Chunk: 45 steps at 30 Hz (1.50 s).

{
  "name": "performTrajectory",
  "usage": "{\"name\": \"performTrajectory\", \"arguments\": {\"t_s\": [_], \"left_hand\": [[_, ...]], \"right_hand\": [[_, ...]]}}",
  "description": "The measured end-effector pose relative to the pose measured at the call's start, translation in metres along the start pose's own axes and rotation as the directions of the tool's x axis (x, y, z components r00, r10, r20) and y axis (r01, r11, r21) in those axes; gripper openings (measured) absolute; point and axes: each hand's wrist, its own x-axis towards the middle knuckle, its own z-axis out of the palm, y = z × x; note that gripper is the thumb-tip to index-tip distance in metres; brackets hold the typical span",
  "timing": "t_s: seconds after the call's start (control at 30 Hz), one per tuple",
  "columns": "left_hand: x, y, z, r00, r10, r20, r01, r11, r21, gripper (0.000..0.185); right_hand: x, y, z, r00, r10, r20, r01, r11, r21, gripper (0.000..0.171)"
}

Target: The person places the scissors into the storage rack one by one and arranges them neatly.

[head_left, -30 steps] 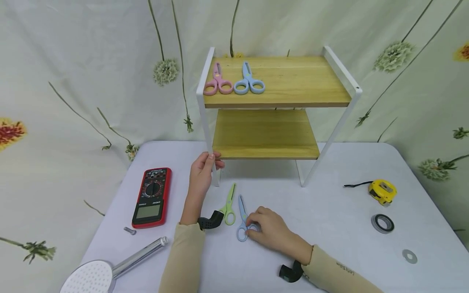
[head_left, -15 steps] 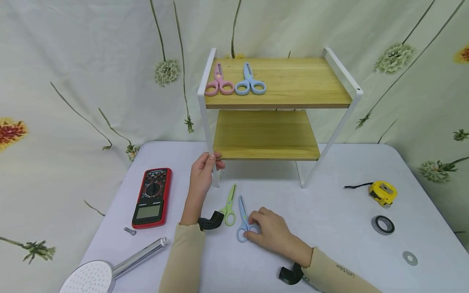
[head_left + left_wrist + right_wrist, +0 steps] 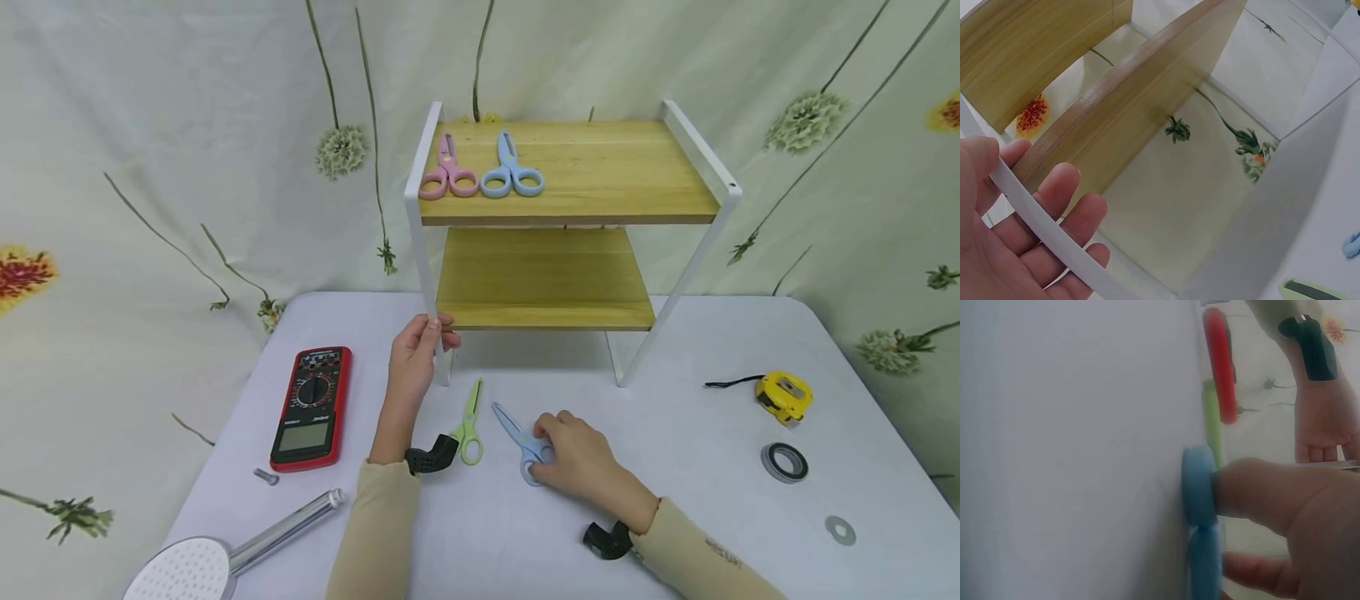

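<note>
- Blue scissors (image 3: pixel 521 437) lie flat on the white table (image 3: pixel 675 442), right under the fingers of the right hand (image 3: pixel 581 462). The blades point away from that hand, toward the rack.
- The right hand grips the blue handle rings. In the right wrist view, a finger (image 3: pixel 1260 494) pokes into one blue ring (image 3: pixel 1199 494).
- The left hand (image 3: pixel 412 358) is curled around the white front leg (image 3: pixel 431 333) of the wooden rack (image 3: pixel 562 167). In the left wrist view the white bar (image 3: pixel 1047 225) runs across the bent fingers (image 3: pixel 1063 194).
- Green scissors (image 3: pixel 469 417) lie between the two hands, just beside the left wrist and near the blue ones, not touching them.
- A red multimeter (image 3: pixel 311 406) lies on the far side of the left hand, with a small bolt (image 3: pixel 266 476) and a shower head (image 3: pixel 217 554) closer to the person.
- Pink scissors (image 3: pixel 447 171) and a second blue pair (image 3: pixel 512 171) lie side by side on the top shelf, above the left hand.
- A yellow tape measure (image 3: pixel 782 393), a black ring (image 3: pixel 783 461) and a metal washer (image 3: pixel 839 529) lie well off past the right hand.
</note>
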Motion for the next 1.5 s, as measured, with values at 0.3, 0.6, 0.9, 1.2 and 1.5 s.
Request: {"name": "performTrajectory", "arguments": {"t_s": [0.3, 0.6, 0.9, 1.2, 1.5], "left_hand": [[0.001, 0.001, -0.001, 1.000, 0.004, 0.000, -0.004, 1.000, 0.001, 0.030], [0.000, 0.000, -0.001, 1.000, -0.003, 0.004, 0.003, 0.999, 0.034, 0.031], [0.000, -0.001, -0.001, 1.000, 0.004, 0.008, -0.004, 0.999, 0.034, 0.031], [-0.001, -0.003, 0.001, 1.000, 0.014, 0.004, -0.014, 1.000, -0.008, 0.030], [0.001, -0.005, 0.001, 1.000, 0.028, 0.006, -0.028, 1.000, -0.005, 0.029]], "right_hand": [[0.003, 0.009, -0.008, 0.995, -0.043, 0.092, 0.028, 0.987, 0.160, 0.032], [0.004, 0.022, -0.013, 0.968, -0.186, 0.166, 0.116, 0.927, 0.358, 0.025], [0.005, 0.025, -0.012, 0.944, -0.253, 0.210, 0.143, 0.891, 0.431, 0.018], [0.000, 0.018, -0.044, 0.924, -0.291, 0.250, 0.060, 0.753, 0.655, 0.012], [-0.008, -0.006, -0.163, 0.846, -0.523, -0.101, 0.393, 0.486, 0.781, 0.023]]}}
